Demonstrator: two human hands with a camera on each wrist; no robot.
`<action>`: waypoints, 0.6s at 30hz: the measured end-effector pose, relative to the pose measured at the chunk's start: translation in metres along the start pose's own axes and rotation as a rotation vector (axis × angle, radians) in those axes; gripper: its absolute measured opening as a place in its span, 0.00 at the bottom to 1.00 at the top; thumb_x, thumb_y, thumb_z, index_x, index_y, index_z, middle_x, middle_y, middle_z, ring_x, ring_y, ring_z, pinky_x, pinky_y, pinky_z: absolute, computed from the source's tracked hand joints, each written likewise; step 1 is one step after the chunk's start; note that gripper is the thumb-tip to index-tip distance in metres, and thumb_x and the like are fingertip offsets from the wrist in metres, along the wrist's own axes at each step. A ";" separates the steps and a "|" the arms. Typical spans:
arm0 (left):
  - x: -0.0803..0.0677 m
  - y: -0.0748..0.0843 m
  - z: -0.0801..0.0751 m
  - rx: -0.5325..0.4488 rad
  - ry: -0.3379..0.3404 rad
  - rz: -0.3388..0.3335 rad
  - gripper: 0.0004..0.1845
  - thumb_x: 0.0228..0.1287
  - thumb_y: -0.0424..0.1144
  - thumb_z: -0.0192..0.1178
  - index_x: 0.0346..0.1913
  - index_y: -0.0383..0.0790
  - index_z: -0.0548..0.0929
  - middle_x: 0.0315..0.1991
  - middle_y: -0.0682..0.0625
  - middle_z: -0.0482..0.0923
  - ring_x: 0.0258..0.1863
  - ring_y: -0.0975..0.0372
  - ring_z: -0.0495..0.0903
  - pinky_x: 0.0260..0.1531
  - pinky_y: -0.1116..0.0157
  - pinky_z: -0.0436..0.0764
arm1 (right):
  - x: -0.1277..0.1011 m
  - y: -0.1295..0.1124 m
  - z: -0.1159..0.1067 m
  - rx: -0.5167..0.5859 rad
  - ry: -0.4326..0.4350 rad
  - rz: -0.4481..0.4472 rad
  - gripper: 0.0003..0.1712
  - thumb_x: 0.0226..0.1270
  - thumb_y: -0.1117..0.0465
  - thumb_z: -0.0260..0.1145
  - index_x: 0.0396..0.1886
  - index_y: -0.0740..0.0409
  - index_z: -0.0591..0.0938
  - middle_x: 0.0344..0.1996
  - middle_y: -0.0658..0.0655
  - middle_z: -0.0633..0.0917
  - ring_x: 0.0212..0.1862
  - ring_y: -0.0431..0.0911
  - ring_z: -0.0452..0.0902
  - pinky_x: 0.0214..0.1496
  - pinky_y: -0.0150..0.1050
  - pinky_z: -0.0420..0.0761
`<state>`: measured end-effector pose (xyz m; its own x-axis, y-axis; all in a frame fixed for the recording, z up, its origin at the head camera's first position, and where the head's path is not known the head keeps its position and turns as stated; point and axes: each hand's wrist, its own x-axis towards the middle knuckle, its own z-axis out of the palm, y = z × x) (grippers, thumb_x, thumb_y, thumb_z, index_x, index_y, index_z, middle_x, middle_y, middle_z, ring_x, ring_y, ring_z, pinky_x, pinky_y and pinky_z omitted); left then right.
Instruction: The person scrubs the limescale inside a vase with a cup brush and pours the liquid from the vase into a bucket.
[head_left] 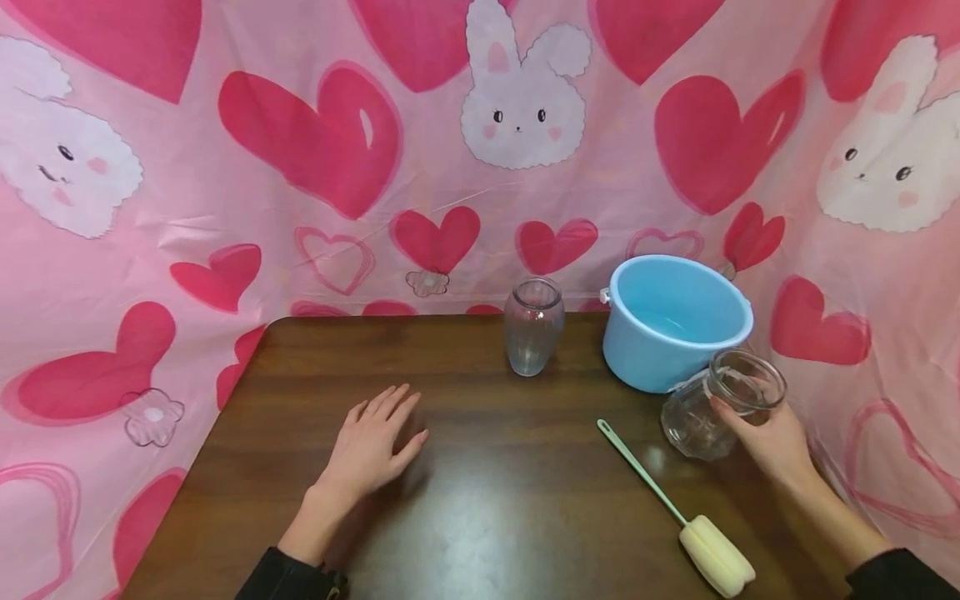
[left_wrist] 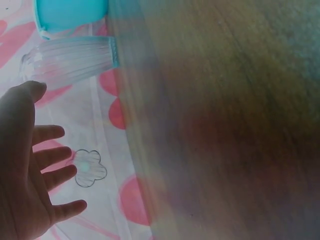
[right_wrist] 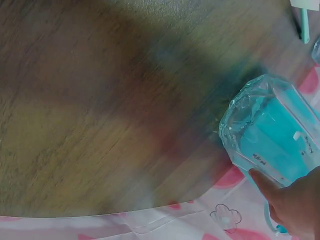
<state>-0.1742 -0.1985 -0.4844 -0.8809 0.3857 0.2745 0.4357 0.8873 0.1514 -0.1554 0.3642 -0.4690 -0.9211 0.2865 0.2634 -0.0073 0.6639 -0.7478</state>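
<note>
A clear glass jar (head_left: 692, 427) leans at a tilt on the right side of the table, its mouth toward the upper right. My right hand (head_left: 780, 442) grips it near the rim, with the thumb on the near side. In the right wrist view the jar's faceted base (right_wrist: 240, 112) shows, and the blue of a bucket shows through the glass. My left hand (head_left: 369, 450) is over the left half of the table with fingers spread and holds nothing. A sponge bottle brush (head_left: 715, 552) with a pale green handle lies left of the right forearm.
A light blue bucket (head_left: 637, 350) stands at the back right, just behind the jar. Left of it, a ribbed glass vase (head_left: 531, 333) stands upright near the table's back edge. Pink curtains (head_left: 300, 167) with hearts and rabbits hang around the wooden table (head_left: 480, 467).
</note>
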 end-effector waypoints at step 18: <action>-0.003 0.004 -0.003 -0.005 0.020 -0.011 0.35 0.71 0.58 0.61 0.73 0.41 0.75 0.74 0.41 0.71 0.74 0.46 0.68 0.67 0.37 0.69 | -0.009 -0.060 0.014 0.155 0.539 -0.585 0.41 0.69 0.46 0.65 0.65 0.78 0.70 0.68 0.78 0.69 0.75 0.61 0.60 0.79 0.45 0.55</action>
<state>-0.1694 -0.1966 -0.4815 -0.8820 0.3704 0.2912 0.4265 0.8904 0.1592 -0.1519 0.3125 -0.4348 -0.4371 0.2423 0.8661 -0.5201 0.7176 -0.4632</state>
